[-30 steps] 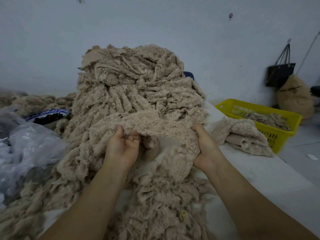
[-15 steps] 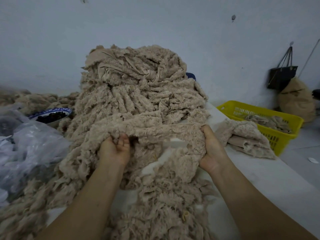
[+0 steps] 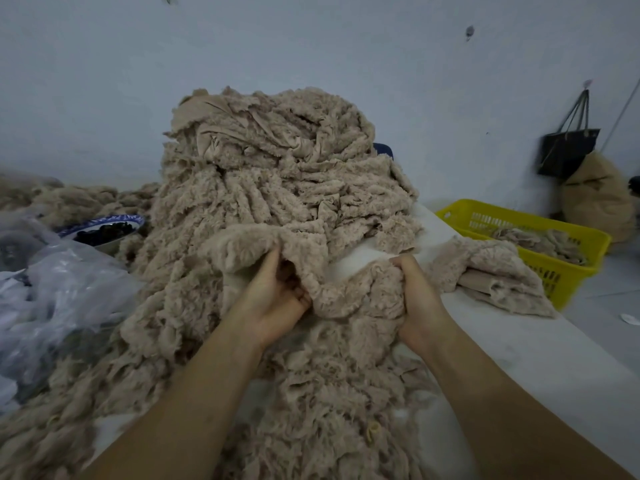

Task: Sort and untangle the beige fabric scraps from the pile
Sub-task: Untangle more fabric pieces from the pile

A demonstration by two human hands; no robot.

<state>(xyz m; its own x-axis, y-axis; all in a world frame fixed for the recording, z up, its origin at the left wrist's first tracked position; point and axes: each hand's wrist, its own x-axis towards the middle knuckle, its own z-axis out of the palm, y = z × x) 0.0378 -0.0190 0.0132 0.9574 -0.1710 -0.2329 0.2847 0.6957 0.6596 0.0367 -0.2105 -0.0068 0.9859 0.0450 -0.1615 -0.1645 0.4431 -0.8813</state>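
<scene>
A tall pile of fluffy beige fabric scraps (image 3: 277,174) rises on the white table (image 3: 554,368) in front of me and spills toward the near edge. My left hand (image 3: 277,299) and my right hand (image 3: 419,299) both grip one furry beige scrap (image 3: 332,289) at the pile's foot. The scrap sags in a fold between the two hands. My fingers are buried in its pile, so the fingertips are mostly hidden. A small folded stack of beige scraps (image 3: 488,271) lies apart at the right.
A yellow plastic basket (image 3: 561,258) holding a few scraps stands off the table's right edge. Crumpled clear plastic bags (image 3: 52,299) and a blue-rimmed bowl (image 3: 104,230) of dark items lie left. A black bag (image 3: 568,150) hangs on the wall above a beige sack (image 3: 595,199).
Both hands have pulled the gripped scrap toward me and come closer together. The left hand has shifted right. Bare white table now shows behind the scrap.
</scene>
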